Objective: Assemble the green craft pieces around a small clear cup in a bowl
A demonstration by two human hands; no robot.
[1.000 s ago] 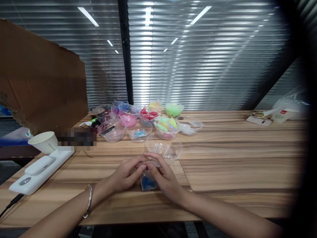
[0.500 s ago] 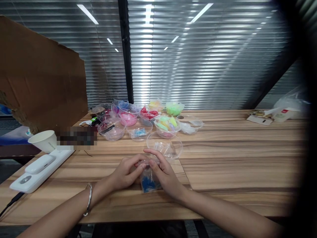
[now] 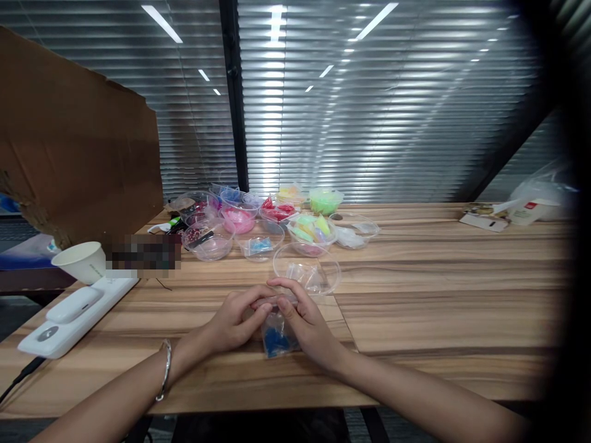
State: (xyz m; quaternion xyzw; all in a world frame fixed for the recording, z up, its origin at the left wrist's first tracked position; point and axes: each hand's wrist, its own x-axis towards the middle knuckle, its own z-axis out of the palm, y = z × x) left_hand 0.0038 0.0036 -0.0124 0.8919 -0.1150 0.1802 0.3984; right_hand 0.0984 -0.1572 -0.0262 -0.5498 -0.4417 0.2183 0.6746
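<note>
Both thumbs have edged up slightly towards the top of the small clear plastic bag point(image 3: 277, 341) since the earlier frame, and a little more of its crinkled film shows. Nearest to me, a shiny silver bracelet point(image 3: 166, 369) rings my left wrist. I have my left hand point(image 3: 237, 320) and right hand point(image 3: 311, 323) close together, thumbs and curled fingers pinching the bag's top; I cannot tell exactly how the hidden fingertips meet. The bag hangs between them, deep blue contents low inside, above the wood-grained table point(image 3: 415, 295). To the left lies a smooth white power strip point(image 3: 92, 314), with a tilted white paper cup point(image 3: 80, 261) at its far end. Just beyond my hands, a round clear plastic tub point(image 3: 330, 271) holds transparent packets. Behind it cluster more thin-walled tubs, including one with glossy pink contents point(image 3: 237, 221) and one with bright green contents point(image 3: 325, 202). Slatted metallic-looking blinds point(image 3: 369, 123) back everything.
</note>
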